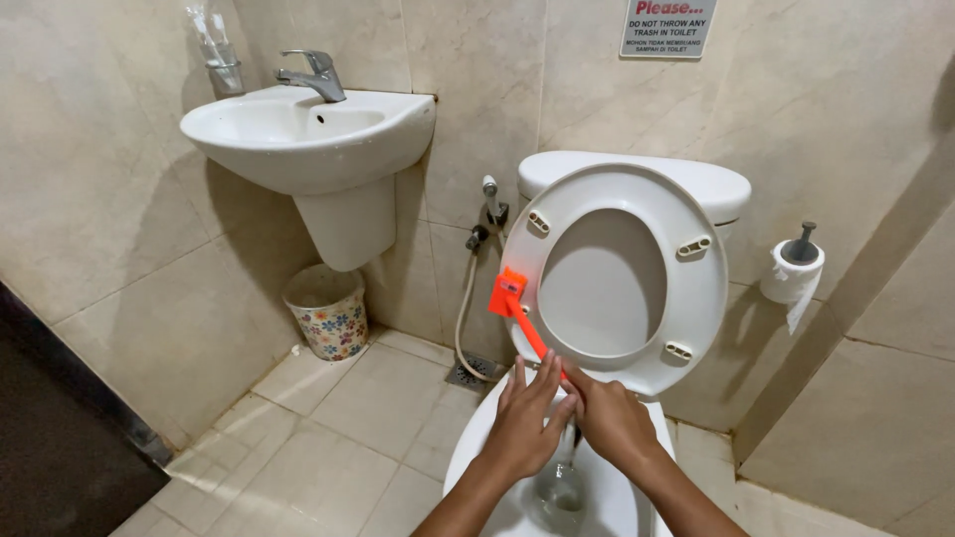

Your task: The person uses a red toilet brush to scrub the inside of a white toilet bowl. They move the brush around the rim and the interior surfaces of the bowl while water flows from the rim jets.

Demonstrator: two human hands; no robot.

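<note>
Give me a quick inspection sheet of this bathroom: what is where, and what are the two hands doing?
Surface: beige tiled floor, nothing loose seen on it.
Job's things: orange brush, its handle gripped over the open toilet bowl; toilet seat raised upright against the tank.
Clutter: flowered waste bin under the sink; toilet paper roll on the right wall.
Hands: left hand and right hand, side by side, both closed on the brush handle.
Cables: none; a spray hose hangs beside the toilet.
Surroundings: tiled walls, a wall sign.
</note>
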